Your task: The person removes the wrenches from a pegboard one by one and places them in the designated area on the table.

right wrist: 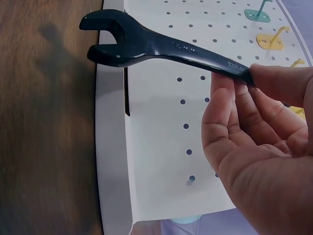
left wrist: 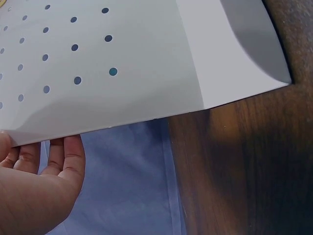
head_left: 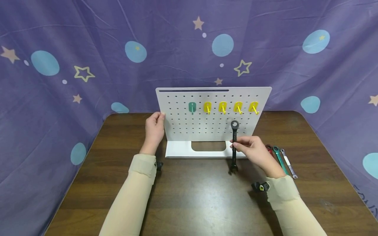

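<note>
A white pegboard (head_left: 180,119) stands on its flanged base, with one green hook (head_left: 192,107) and several yellow hooks (head_left: 222,107) in a row. My left hand (head_left: 155,127) pinches the board's left edge, thumb in front and fingers (left wrist: 73,156) behind. Between thumb and fingers my right hand (head_left: 251,149) holds a black combination wrench (head_left: 234,144) upright before the board's lower right part. Its ring end points up, and its open end (right wrist: 110,41) hangs down over the table. Lettering shows on the wrench's shank.
Right of the board, partly behind my right wrist, lie a red wrench (head_left: 269,149), a green wrench (head_left: 280,159) and a silver wrench (head_left: 288,164). The brown wooden table (head_left: 189,196) runs back to a purple patterned curtain (head_left: 177,42).
</note>
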`<state>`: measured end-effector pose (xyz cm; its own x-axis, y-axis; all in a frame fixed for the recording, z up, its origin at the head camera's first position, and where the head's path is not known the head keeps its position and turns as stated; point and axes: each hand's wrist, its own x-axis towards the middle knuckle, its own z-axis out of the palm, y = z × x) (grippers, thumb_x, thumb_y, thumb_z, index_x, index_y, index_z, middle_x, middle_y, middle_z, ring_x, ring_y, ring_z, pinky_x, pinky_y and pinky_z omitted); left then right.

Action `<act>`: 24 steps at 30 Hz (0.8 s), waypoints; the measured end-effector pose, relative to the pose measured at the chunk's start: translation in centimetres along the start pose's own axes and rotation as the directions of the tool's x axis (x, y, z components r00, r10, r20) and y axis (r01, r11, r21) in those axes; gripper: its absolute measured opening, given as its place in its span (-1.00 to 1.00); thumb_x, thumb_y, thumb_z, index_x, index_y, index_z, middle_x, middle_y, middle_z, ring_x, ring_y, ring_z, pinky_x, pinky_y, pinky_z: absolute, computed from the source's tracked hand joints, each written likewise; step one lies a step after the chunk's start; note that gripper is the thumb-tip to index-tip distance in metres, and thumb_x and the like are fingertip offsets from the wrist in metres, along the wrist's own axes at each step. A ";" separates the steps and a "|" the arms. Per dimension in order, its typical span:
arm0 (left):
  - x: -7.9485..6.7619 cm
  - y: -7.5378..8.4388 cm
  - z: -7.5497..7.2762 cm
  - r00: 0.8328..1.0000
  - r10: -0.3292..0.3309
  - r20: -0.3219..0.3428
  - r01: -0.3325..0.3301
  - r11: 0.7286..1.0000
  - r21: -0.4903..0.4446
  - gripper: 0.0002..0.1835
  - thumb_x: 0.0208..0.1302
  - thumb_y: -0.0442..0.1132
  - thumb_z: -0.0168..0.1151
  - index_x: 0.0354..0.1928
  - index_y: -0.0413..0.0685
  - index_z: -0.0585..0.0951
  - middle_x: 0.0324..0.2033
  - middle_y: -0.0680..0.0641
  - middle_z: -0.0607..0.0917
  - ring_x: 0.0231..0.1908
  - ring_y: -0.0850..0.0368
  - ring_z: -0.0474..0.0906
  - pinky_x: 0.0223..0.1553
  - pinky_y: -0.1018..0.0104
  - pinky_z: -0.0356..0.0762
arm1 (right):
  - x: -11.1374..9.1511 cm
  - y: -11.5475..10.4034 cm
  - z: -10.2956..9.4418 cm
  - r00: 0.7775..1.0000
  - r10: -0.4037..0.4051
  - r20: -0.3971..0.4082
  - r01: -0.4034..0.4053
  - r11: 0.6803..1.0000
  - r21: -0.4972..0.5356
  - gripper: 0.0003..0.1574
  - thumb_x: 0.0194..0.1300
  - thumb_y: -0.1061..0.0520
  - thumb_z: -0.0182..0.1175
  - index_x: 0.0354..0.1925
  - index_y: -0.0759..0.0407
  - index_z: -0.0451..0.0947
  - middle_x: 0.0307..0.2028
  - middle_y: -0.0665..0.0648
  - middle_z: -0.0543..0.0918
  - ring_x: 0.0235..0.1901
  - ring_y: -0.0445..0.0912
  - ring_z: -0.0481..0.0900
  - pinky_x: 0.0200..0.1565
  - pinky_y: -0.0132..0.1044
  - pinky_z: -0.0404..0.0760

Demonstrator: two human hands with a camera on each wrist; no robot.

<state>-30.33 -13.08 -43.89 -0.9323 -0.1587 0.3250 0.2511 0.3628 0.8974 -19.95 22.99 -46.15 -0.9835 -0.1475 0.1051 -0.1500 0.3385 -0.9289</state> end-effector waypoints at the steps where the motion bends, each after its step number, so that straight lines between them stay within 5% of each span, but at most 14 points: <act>1: 0.0 0.0 0.0 1.000 -0.002 0.000 0.002 1.000 0.001 -0.71 0.58 -0.24 0.09 -0.16 -0.38 0.65 -0.53 -0.10 0.45 -0.48 0.10 0.30 -0.46 0.32 0.26 | 0.0 0.0 -0.1 1.000 -0.003 0.001 0.003 1.000 0.005 -0.73 0.42 0.22 0.30 -0.03 0.43 0.68 -0.19 0.23 0.75 -0.25 -0.04 0.69 -0.16 -0.26 0.63; 24: 0.1 -0.2 0.1 1.000 0.021 -0.013 -0.021 1.000 -0.004 -0.73 0.57 -0.28 0.09 -0.17 -0.40 0.65 -0.52 -0.13 0.48 -0.45 0.09 0.34 -0.43 0.33 0.29 | -1.4 1.1 -2.1 0.999 0.021 -0.031 -0.022 0.999 -0.031 -0.74 0.44 0.24 0.27 -0.03 0.44 0.67 -0.18 0.25 0.75 -0.20 -0.11 0.71 -0.15 -0.30 0.65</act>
<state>-30.53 -13.07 -44.04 -0.9235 -0.1632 0.3472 0.2712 0.3624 0.8917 -18.95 25.53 -46.61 -0.9891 -0.1116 0.0965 -0.1315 0.3701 -0.9197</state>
